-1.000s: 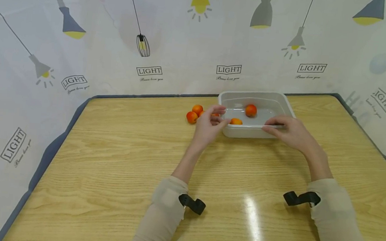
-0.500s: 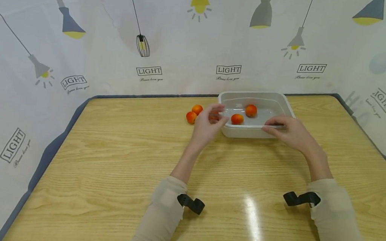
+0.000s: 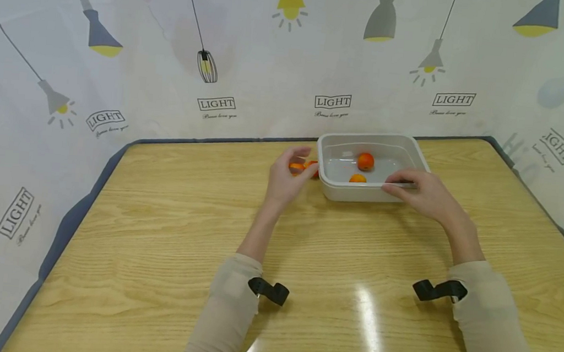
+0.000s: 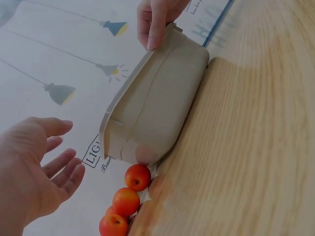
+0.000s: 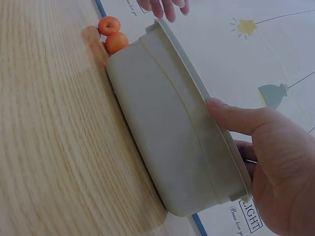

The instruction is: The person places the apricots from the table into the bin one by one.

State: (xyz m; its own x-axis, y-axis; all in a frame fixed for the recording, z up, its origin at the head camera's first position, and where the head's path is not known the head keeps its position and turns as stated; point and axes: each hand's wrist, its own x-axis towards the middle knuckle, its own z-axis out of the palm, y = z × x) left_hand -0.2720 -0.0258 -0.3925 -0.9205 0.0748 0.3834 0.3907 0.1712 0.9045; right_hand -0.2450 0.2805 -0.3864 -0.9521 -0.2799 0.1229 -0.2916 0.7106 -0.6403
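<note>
A pale grey plastic box (image 3: 360, 195) stands on the table at the back. Two small red-orange fruits lie inside it: one whole fruit (image 3: 365, 161) and one fruit (image 3: 358, 178) partly hidden by the near wall. My right hand (image 3: 422, 191) pinches the box's near rim, thumb outside and fingers inside, as the right wrist view shows. Just left of the box, my left hand (image 3: 285, 179) hovers with fingers spread and nothing held. Beyond it sit several more such fruits (image 4: 126, 201) in a cluster, the closest fruit (image 4: 138, 177) right at the box's end wall.
A wood-grain table (image 3: 157, 243) spreads in front and to the sides. Behind it hangs a white cloth (image 3: 271, 59) printed with lamps, and a dark blue edge (image 3: 77, 209) borders the tabletop.
My left hand has moved left, away from the box's rim and over the loose fruits. The near fruit in the box has rolled to the right. My right hand keeps its place.
</note>
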